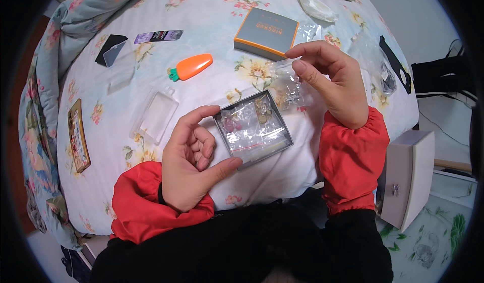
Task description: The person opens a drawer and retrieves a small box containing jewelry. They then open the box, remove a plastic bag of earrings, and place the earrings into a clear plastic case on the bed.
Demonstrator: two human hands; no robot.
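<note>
My left hand [194,158] grips the left side of a shallow grey open box [286,133], thumb at its front edge and index finger at its back corner. In the box lie small clear zip bags [245,126]; one shows pink bits, another gold-coloured pieces. My right hand [331,78] holds a clear zip bag [291,78] with small silver-coloured pieces near its bottom, at the box's right back corner. The thumb lies over the bag's upper part; the fingers behind are partly hidden. Behind it sits a grey box lid with orange edging [266,29], bearing writing.
A floral sheet covers the bed. Left of the box lie an orange carrot-shaped case [194,66], a clear plastic case [157,112], a purple sachet [159,36], a black card holder [111,50] and a phone [78,135]. Plastic wrapping [368,52] lies right; a white drawer [406,181] juts out below.
</note>
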